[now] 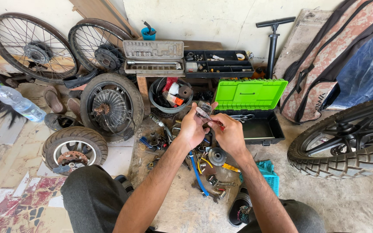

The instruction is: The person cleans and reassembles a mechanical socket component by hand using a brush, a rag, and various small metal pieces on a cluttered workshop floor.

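Observation:
My left hand (191,128) and my right hand (229,136) meet in front of me over a cluttered floor. Together they hold a pair of red-handled pliers (207,116). The left hand grips the metal jaw end, and the right hand pinches the red handles. Below the hands lie several loose tools and parts, among them a round metal disc (217,155) and a blue-handled tool (197,174). My knees in grey trousers frame the bottom of the view.
An open toolbox with a green lid (249,94) stands just beyond the hands. Tyres and spoked wheels (111,106) lie at the left, a large knobbly tyre (346,142) at the right. A socket set case (153,57), a black parts tray, a bucket and a pump stand at the wall.

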